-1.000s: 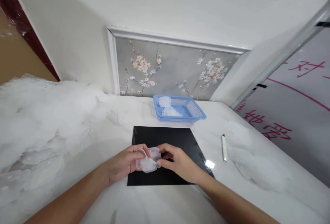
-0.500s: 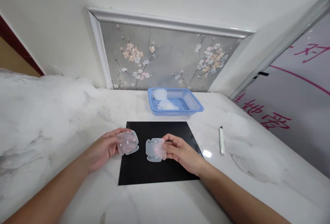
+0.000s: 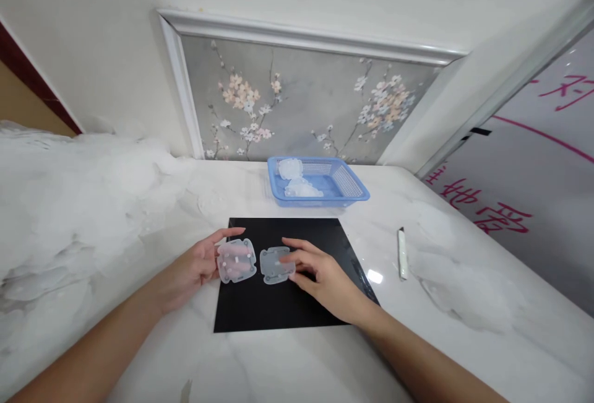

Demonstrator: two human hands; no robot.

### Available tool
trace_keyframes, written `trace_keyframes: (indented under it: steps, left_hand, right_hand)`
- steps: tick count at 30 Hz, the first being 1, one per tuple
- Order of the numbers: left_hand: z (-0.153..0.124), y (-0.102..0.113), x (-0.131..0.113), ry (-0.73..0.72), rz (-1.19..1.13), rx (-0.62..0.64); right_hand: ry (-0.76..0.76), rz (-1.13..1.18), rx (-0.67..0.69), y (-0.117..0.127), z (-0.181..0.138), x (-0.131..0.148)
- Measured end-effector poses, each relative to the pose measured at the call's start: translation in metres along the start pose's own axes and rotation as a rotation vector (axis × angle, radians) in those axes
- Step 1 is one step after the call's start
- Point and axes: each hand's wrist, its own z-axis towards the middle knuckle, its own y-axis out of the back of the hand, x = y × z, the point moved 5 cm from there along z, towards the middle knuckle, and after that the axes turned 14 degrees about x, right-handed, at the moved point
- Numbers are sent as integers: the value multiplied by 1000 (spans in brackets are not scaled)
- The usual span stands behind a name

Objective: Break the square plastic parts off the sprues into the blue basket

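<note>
Centrally, on the black mat [image 3: 278, 307], two translucent pieces lie side by side. Left hand [image 3: 199, 265] sits at the left piece [image 3: 236, 260], fingers hidden behind it, so grip can't be told. Right hand [image 3: 322, 274] is spread flat, fingertips on the right piece [image 3: 273, 265]. Blue basket [image 3: 346, 187] contents are blurry, possibly more pieces.

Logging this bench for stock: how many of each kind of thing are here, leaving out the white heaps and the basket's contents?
Black mat: 1
Translucent plastic pieces on it: 2
Blue basket: 1
White pen-like tool: 1
Total: 5
</note>
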Motion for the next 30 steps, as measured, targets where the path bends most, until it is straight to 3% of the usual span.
trace_keyframes:
  steps: [2,5,8,10,16,24,27,30]
  left_hand:
    - [1,0,1,-4,0,15]
    - [1,-1,2,-12,10,42]
    - [0,-3,3,-25,24,93]
    - [-1,-6,4,-13,23,121]
    - [0,-11,5,-9,-36,172]
    - [3,-19,11,-24,-201,211]
    - [3,-27,11,-50,-276,241]
    - [3,-33,11,-63,-310,279]
  right_hand:
    - [1,-78,-102,4,-2,4]
    - [0,195,-180,8,-4,2]
    - [-92,665,-117,3,-2,-11]
    - [-150,859,-54,-1,1,-17]
    - [-194,993,19,-4,3,-18]
    - [-104,774,-49,4,1,-11]
    - [-53,394,-109,12,-2,-7]
    - [37,-81,-27,5,-2,5]
